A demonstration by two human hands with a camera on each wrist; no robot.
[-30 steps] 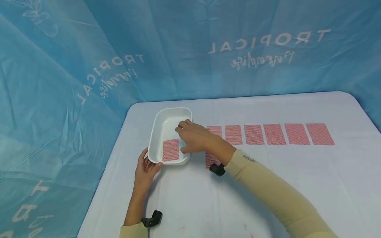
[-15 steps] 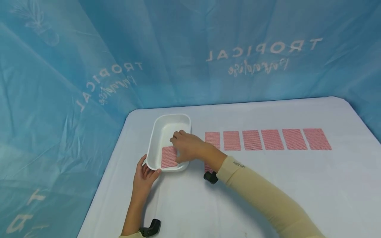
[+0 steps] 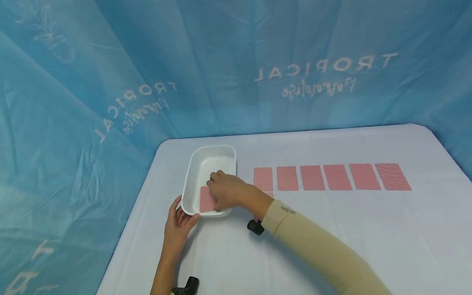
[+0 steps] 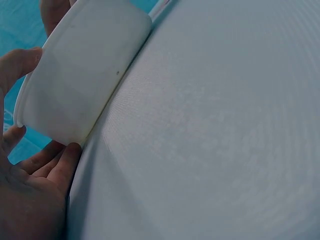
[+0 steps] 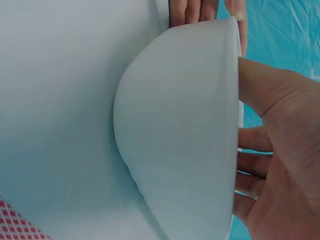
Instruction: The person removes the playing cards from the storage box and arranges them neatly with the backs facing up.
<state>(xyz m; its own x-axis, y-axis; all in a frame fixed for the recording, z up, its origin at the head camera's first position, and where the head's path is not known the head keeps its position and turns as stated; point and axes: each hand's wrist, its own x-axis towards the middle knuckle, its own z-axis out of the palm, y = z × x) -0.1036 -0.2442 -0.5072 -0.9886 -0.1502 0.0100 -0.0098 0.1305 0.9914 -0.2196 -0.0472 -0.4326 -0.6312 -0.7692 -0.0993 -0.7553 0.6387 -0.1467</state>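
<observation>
Left hand point(image 3: 178, 225) grips the white tray point(image 3: 208, 160) at its near-left corner; right hand point(image 3: 227, 191) dips inside, fingers bent beside a red card point(image 3: 207, 200), pinching or not I can't tell. 6 matching cards point(image 3: 312, 178) form a row on the surface point(image 3: 402, 233).

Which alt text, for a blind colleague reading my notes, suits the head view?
A person's right hand reaches into a white tray holding a red-patterned card; the left hand grips the tray's near-left corner. Six matching cards lie in a row on the table to the right, with another, partly hidden, nearer the person. Blue cloth hangs behind.
</observation>
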